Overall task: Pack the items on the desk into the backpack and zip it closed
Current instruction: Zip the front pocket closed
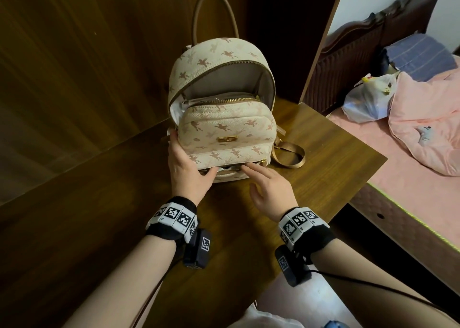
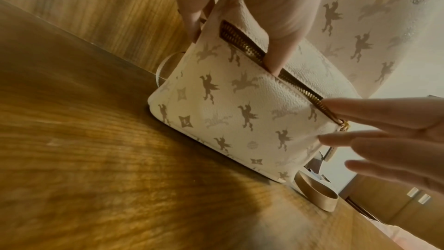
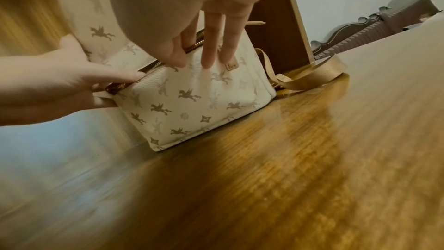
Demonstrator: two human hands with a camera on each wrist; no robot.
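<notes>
**Both hands at the backpack's lower front pocket**

Left hand (image 1: pixel 187 163) grips the backpack (image 1: pixel 224 118) at its lower left corner, thumb pressed at the front pocket zipper (image 2: pixel 242 45) and fingers wrapped round the side. The right hand (image 1: pixel 270 187) is relaxed and spread, gripping nothing; its straight fingertips (image 3: pixel 208 64) touch the pebbled front panel just below the same zipper, near the gold pull at its right end.

The backpack stands upright near the back corner of the tabletop (image 1: pixel 323 153). Its main compartment is unzipped and gapes, showing a pale grey lining and crinkled white wrapping (image 1: pixel 178 109) tucked inside on the left. Its skin is cream grained leather-like material printed with small tan winged horses and star motifs; zipper teeth and a small rectangular plate (image 1: pixel 227 139) on the front are gold-toned. A tan looped handle (image 1: pixel 215 11) rises from the top, and a tan strap (image 1: pixel 290 153) curls flat on the wood to its right.

The tabletop is glossy brown wood with strong grain, set against dark wood-panelled walls. To the right lies a bed (image 1: pixel 410 190) with a pink sheet, a carved dark headboard (image 1: pixel 373 33), a pink garment (image 1: pixel 428 128) and a plastic bag (image 1: pixel 368 101).
</notes>
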